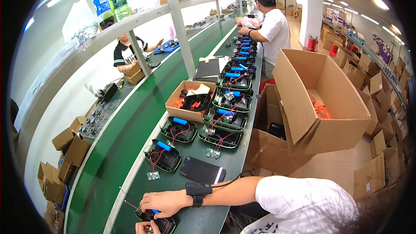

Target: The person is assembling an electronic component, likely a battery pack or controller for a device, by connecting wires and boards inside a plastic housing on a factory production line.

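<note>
At the lower edge, a black plastic housing [168, 224] with red wires lies on the dark green bench. My right hand [167, 203], a black device strapped at its wrist, reaches over the housing with curled fingers gripping its far side. A bit of a blue cylindrical battery [155, 211] shows under the thumb. My left hand [147, 227], partly cut off by the picture's edge, pinches something small by the near side of the housing; what it is stays hidden. One thin red wire [131, 203] sticks out past my right fingers.
A black phone [202, 170] lies beyond my right hand. Further on are similar open housings [164, 156] with blue batteries and green circuit boards [153, 175], and a carton [190, 113] of orange and black parts. Large cartons [329, 134] stand right; a green conveyor [117, 156] runs left. Two people work further off.
</note>
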### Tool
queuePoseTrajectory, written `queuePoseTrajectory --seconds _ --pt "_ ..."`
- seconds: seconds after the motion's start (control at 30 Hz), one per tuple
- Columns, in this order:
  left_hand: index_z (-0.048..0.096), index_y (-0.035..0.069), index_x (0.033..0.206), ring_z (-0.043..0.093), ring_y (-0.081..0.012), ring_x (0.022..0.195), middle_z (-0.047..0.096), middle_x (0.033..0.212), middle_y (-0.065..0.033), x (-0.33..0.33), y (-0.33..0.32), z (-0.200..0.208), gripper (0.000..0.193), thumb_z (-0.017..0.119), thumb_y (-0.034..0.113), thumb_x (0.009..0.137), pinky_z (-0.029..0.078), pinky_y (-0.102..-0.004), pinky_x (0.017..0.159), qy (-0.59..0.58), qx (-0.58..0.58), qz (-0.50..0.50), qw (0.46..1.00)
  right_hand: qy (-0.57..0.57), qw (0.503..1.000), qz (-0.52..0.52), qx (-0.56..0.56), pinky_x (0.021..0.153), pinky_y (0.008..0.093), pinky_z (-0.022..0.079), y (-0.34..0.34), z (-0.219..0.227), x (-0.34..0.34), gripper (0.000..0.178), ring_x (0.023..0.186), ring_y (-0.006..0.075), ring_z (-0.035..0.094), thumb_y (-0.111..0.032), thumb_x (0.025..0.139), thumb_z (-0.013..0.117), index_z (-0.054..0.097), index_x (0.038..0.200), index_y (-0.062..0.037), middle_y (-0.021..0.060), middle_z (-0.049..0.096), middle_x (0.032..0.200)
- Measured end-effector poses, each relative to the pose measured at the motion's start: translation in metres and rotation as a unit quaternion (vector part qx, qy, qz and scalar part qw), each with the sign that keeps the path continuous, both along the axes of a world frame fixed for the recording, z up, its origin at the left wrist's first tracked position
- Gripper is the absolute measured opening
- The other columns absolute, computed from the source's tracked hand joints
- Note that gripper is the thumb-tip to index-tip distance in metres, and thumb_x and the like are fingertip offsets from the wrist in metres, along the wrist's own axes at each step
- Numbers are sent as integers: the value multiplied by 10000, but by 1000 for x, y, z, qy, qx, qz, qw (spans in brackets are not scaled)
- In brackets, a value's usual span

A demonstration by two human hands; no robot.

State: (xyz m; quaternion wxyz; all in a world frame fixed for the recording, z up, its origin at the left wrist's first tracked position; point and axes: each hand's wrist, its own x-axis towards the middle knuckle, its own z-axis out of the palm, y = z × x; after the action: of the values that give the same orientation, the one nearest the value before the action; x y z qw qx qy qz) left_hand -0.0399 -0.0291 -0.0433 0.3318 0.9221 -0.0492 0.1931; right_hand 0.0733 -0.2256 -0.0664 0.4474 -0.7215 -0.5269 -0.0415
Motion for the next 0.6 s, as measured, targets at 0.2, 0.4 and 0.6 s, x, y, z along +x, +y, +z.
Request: queuePoseTrajectory --seconds 0.2,0.4,0.6 --pt "694 21 867 634 -242 681 632 792 -125 -6 2 11 203 776 189 946 521 -365 647 16 -2 10 1000 33 999 13 -5 1104 471 439 3 5 -2 487 1230 376 558 -163 804 797 607 1233 -34 164 632 1249" --pt "702 22 958 663 -232 802 675 868 -114 4 25 -18 150 707 171 980 545 -374 753 87 -19 14 996 13 997 3 -71 1156 489 383 4 7 -3 511 1319 352 547 -203 836 805 611 1280 -40 167 659 1251" --pt "710 48 935 706 -286 800 699 812 -105 29 72 -96 212 602 215 1009 591 -426 740 -69 -7 -99 993 -11 993 -120 17 1010 480 437 15 -4 -11 324 1096 358 556 -189 860 782 620 1101 -45 155 561 1122"
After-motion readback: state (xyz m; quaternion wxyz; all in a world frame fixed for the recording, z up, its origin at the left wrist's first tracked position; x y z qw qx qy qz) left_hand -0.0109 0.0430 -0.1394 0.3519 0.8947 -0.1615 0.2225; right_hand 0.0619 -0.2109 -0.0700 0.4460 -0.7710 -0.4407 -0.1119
